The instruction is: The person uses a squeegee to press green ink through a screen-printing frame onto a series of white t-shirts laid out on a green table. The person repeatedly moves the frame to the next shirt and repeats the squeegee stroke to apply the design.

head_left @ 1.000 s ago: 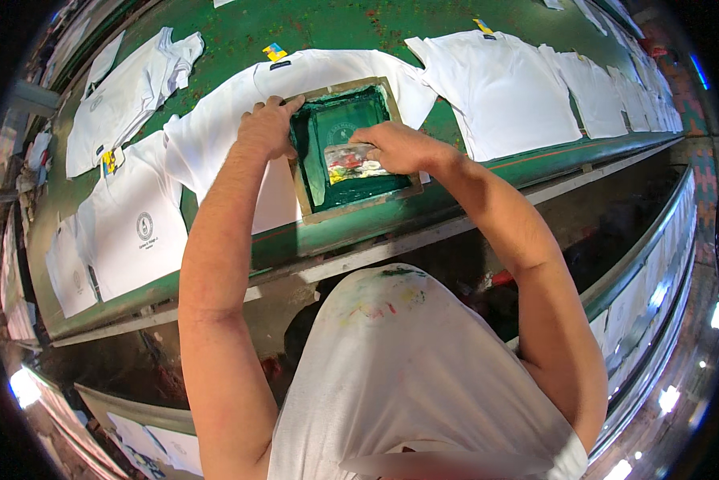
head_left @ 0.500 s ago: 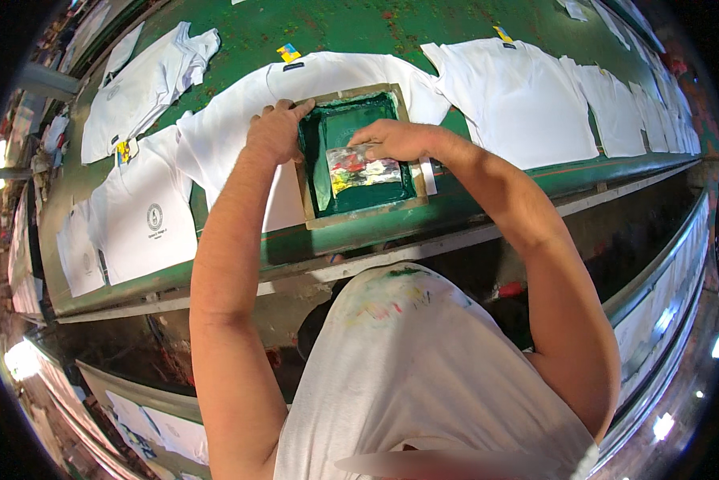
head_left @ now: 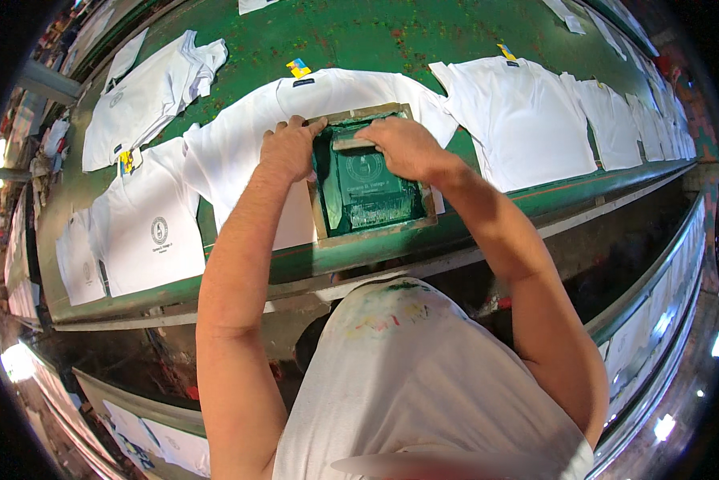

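Note:
A square screen printing frame (head_left: 320, 224) with green mesh and a pale circular design lies on a white T-shirt (head_left: 247, 128) spread on the green table. My left hand (head_left: 289, 150) is closed on the frame's upper left corner. My right hand (head_left: 403, 150) grips a squeegee (head_left: 351, 144) at the top of the mesh, its blade mostly edge-on and partly hidden by my fingers.
More white T-shirts (head_left: 519, 120) lie in a row to both sides along the long table (head_left: 351, 40), one printed shirt (head_left: 143, 232) at left with a dark round emblem. A metal rail (head_left: 151, 316) runs along the near edge; another table (head_left: 655, 288) with shirts curves behind me.
My right hand and the squeegee have moved up to the top of the mesh, uncovering the design and lower mesh. The blade is now tipped nearly edge-on. My left hand stays on the frame.

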The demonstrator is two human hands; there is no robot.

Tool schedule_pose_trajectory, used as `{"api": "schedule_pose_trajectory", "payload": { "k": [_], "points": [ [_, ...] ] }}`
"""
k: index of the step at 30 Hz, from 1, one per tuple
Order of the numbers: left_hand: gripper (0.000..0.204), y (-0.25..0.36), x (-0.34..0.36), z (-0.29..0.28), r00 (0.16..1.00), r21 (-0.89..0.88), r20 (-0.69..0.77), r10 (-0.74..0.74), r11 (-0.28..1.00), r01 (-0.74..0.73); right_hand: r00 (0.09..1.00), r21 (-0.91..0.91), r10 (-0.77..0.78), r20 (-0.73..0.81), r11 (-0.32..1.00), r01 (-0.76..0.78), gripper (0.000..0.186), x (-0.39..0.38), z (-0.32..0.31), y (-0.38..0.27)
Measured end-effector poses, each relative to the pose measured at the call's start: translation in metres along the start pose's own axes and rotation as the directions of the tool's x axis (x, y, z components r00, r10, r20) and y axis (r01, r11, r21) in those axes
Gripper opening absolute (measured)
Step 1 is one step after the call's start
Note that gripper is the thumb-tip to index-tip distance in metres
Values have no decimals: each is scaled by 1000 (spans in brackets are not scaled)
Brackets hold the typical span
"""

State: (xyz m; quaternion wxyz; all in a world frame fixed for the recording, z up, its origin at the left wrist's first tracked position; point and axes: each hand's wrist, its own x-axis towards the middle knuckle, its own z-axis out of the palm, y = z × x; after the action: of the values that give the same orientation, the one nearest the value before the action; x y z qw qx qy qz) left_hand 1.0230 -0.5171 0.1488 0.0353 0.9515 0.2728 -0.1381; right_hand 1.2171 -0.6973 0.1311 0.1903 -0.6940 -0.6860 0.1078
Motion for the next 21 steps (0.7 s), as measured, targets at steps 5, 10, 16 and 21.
{"api": "schedule_pose_trajectory", "payload": {
  "k": [5, 10, 16, 21],
  "points": [
    [114, -2, 1, 1, 1000, -21, 1, 19, 1000, -19, 996, 85, -78, -44, 993, 81, 42, -62, 14, -37],
    [121, -4, 2, -1, 999, -62, 26, 24, 998, -23, 985, 85, -137, -101, 986, 146, 47, -101, 15, -62],
    [121, 0, 1, -4, 999, -50, 39, 7, 999, -5, 991, 150, -10, 134, 989, -11, 43, -36, -10, -15],
    [121, 2, 1, -2, 999, -40, 43, -10, 999, 11, 987, 23, -48, -156, 998, 53, 42, 14, -4, 7]
  ]
}}
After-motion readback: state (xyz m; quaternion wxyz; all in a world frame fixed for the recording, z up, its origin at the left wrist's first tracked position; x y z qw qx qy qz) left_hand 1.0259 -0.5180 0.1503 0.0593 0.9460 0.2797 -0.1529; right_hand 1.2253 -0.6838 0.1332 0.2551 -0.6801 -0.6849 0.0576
